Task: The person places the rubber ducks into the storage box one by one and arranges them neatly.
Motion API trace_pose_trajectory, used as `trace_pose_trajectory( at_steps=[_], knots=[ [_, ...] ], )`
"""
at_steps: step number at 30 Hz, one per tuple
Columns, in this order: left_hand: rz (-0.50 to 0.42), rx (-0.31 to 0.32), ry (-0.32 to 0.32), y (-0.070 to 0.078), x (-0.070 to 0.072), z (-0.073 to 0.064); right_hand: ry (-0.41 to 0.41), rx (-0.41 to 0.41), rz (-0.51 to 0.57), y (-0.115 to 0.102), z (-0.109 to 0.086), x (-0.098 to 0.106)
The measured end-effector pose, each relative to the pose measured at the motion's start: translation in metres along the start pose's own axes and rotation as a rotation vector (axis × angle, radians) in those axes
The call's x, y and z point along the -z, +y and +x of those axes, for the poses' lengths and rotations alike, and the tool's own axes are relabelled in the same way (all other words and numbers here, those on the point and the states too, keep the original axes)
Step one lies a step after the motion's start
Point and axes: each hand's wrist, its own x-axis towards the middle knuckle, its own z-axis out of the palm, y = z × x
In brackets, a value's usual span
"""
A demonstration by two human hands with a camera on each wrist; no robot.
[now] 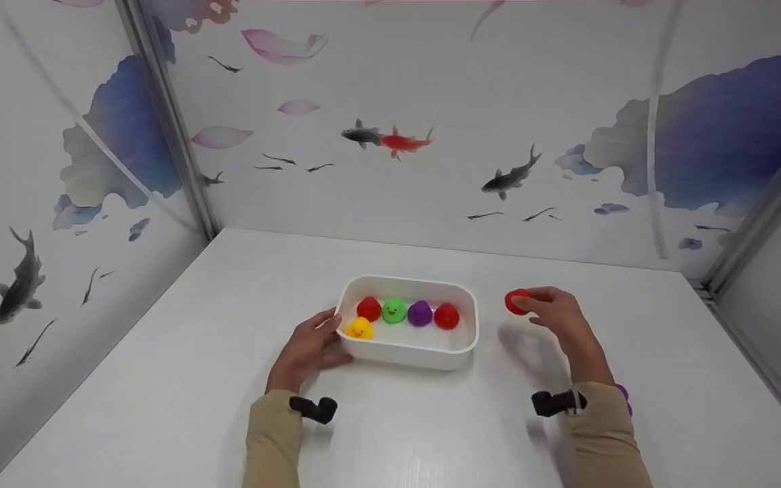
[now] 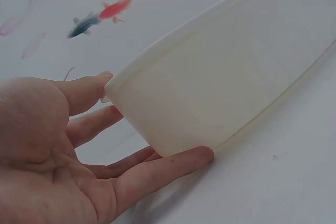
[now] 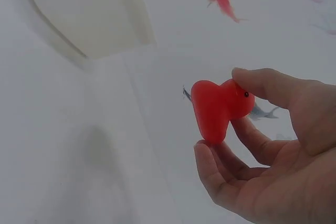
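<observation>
Plainly, the piece to mind is the small red toy duck [image 3: 210, 111], lifted above the white table [image 1: 417, 420] to the right of the white plastic tub [image 1: 411, 352] and well apart from it. The person's right hand [image 1: 562, 315] pinches it with the fingertips, the digits bent only partway and the palm off the toy; the right wrist view shows one tip against the head, close to a dark eye, and others under the body. The left hand [image 1: 308, 349] is partly spread around the left end of the tub, one fingertip at the rim and others lower, near the base.

Inside the tub sit a yellow duck [image 1: 359, 329], a green duck [image 1: 394, 311], a purple toy [image 1: 420, 313] and two more red toys, one at the left [image 1: 369, 309] and one at the right [image 1: 447, 316].

The held duck is probably light and hollow, of soft moulded rubber or vinyl that yields under a squeeze and is unlikely to break. Its rounded, smooth skin may slip from a pinch on the head alone, so the thicker body offers the surer hold. The tub looks light and fairly stiff, and it might slide on the smooth table if nudged; a hand at its end wall or rim should steady it well.
</observation>
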Motion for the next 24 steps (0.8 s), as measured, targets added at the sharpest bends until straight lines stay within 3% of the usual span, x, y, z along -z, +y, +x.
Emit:
trace_pose_trajectory(
  at_steps=[10, 24],
  knots=[
    [-0.018, 0.007, 0.012, -0.001, 0.000, 0.004, -0.018, 0.096, -0.006, -0.014, -0.009, -0.011],
    [0.016, -0.007, 0.001, -0.001, 0.000, 0.003, -0.044, 0.079, -0.015, -0.035, -0.014, -0.043]
  ],
)
